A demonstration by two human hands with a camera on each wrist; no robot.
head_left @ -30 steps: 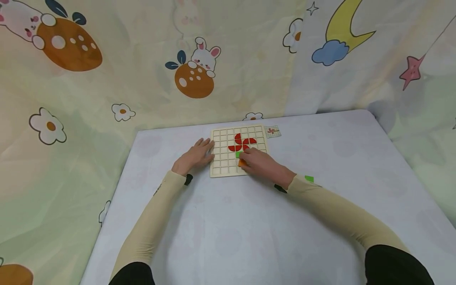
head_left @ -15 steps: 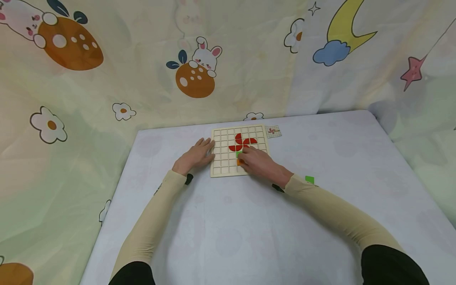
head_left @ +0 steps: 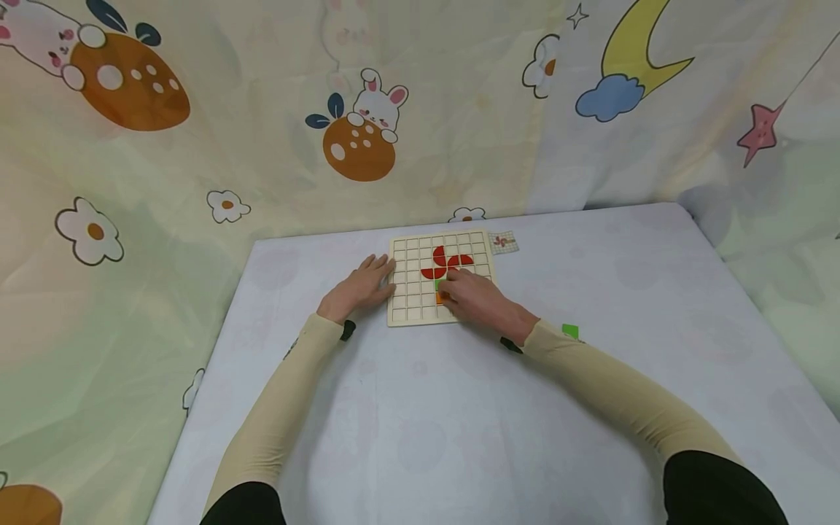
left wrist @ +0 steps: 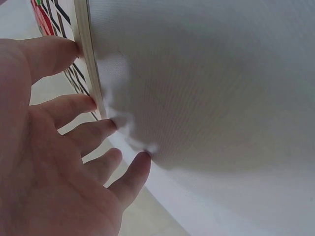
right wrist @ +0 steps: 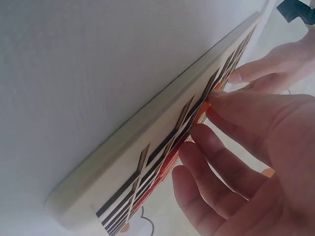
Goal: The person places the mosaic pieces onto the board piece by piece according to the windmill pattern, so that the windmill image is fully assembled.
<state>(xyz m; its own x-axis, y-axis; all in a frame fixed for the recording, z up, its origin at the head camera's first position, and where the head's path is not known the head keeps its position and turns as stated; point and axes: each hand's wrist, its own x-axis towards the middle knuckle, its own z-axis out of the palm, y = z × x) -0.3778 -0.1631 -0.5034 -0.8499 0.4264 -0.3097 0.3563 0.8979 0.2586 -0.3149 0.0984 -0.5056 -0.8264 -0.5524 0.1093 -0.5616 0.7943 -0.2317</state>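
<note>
A light wooden board with a square grid lies on the white table. Several red quarter-round pieces form a pinwheel on it, and a green piece sits just below them. My right hand pinches an orange tile between thumb and forefinger, low against the grid under the green piece. The right wrist view shows the thumb at the orange tile, the other fingers loosely bent over the board. My left hand is spread at the board's left side, thumb and fingertips touching its wooden edge.
A small patterned card with a red pinwheel lies at the board's upper right corner. One green square rests on the table beside the right sleeve. A printed cloth hangs behind the table.
My right hand has shifted slightly left with the orange tile over the first half second, then stayed nearly still. The left hand keeps its place at the board's edge.
</note>
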